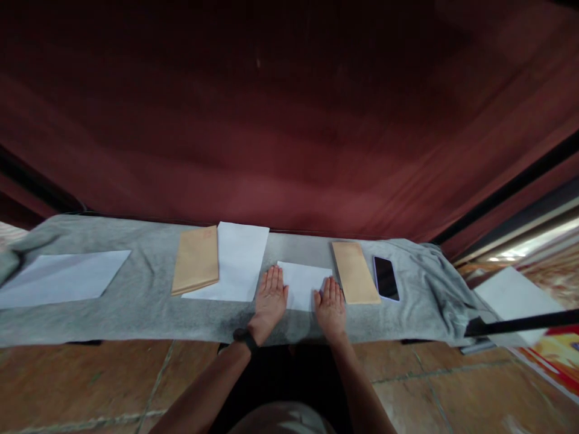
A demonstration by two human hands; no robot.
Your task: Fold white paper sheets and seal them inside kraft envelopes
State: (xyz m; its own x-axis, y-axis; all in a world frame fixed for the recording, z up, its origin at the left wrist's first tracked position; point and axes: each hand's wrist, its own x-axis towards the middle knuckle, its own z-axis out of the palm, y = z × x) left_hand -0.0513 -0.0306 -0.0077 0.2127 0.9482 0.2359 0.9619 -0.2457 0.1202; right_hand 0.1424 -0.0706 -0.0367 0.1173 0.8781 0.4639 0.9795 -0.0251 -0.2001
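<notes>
A small white sheet of paper [301,286], perhaps folded, lies in front of me on the grey cloth. My left hand [271,295] rests flat at its left edge, fingers stretched out and pointing away from me. At the right edge of the sheet lies my right hand [330,306], also flat with its fingers extended. Neither hand grips anything. Left of my left hand is a larger white sheet [239,259], partly covered by a stack of brown envelopes [196,260]. Just beyond my right hand sits another brown envelope [356,272].
A smartphone [386,278] lies to the right of the envelope. More white paper [67,277] is at the far left of the cloth-covered bench [149,319]. A dark red panel [280,150] rises directly behind. At the right stands a black bar [520,323] near a white board [515,295].
</notes>
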